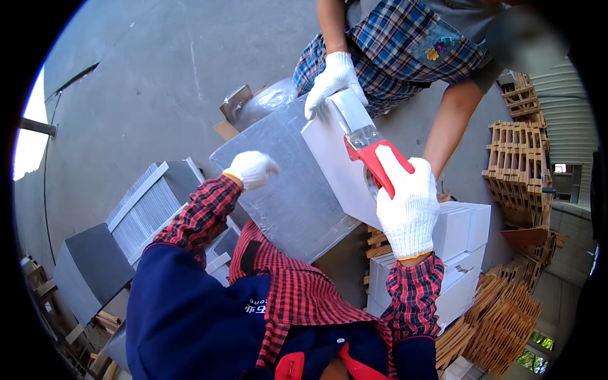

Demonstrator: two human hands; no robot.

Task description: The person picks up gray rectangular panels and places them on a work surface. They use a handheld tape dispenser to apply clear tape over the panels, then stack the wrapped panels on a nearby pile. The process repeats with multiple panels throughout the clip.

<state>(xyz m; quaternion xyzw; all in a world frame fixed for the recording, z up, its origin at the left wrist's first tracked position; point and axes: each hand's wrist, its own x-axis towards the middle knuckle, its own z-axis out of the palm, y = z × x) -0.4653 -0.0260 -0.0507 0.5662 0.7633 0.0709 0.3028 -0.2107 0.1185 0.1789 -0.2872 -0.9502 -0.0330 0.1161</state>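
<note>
My right hand (408, 212), in a white knit glove, is closed round the handle of a red tape dispenser (379, 163). Its metal head rests at the top edge of a white carton (339, 161), where a strip of tape or a pale flap shows. My left hand (250, 169), gloved too, hangs over the grey work surface (288, 183), left of the carton. Its fingers are loosely bent and slightly apart, with nothing in them. Across from me a co-worker's white-gloved hand (335, 82) holds the carton's far end. The co-worker's other hand is hidden behind the carton and dispenser.
White cartons (459, 253) are stacked at the right. Bundled grey sheets (149, 196) stand at the left near a dark grey box (92, 272). Clear plastic wrap (269, 101) lies beyond the work surface. Wooden pallets (516, 158) are piled at the far right.
</note>
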